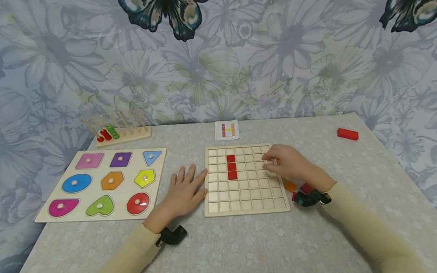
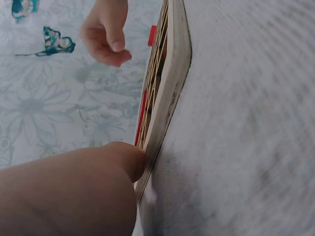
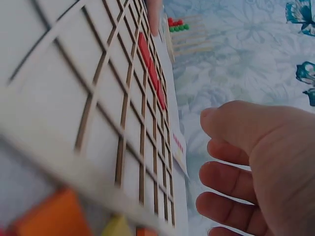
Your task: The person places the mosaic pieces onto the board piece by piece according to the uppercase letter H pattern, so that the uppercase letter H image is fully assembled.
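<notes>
A wooden grid board lies on the table, with a short column of three red squares in its cells. My left hand lies with fingers spread, its fingertips touching the board's left edge; the left wrist view shows a finger against that edge. Over the board's upper right side hovers my right hand. Its thumb and relaxed fingers stand apart, and nothing shows between them. Beside the board, partly under the right wrist, are loose orange, red and yellow blocks.
A shape-puzzle board with knobbed pieces lies at left. Behind it stands a peg rack carrying red and green beads. A small pattern card lies behind the grid board. A red bar rests at far right.
</notes>
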The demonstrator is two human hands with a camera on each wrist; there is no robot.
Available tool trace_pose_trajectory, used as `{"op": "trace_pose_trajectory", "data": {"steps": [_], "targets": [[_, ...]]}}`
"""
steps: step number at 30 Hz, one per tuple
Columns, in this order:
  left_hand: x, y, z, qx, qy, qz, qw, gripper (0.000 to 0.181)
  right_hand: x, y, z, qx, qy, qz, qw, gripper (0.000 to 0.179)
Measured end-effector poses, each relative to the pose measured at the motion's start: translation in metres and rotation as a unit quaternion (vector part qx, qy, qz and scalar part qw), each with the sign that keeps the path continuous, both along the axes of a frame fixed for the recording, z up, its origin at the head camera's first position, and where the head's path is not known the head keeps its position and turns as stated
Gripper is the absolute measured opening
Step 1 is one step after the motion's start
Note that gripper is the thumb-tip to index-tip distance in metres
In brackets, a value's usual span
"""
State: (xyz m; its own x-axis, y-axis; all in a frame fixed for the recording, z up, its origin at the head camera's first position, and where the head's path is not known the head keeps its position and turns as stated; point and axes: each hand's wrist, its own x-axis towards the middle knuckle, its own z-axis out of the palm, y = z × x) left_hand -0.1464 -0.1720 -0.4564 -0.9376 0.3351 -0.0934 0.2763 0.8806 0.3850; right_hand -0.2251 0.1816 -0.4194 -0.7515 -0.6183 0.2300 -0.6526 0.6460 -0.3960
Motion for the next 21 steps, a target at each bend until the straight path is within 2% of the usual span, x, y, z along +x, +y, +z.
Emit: {"op": "trace_pose_trajectory", "data": {"steps": [11, 21], "targets": [[0.0, -0.001, -0.005, -0.005, 0.008, 0.001, 1.0, 0.065, 0.022, 0.058, -0.011, 0.033, -0.027, -0.08, 0.9959, 0.017], [-0.001, 0.0, -0.002, -0.004, 0.013, -0.002, 0.9999, 0.065, 0.047, 0.088, -0.018, 0.034, -0.017, -0.093, 0.9949, 0.016]]}}
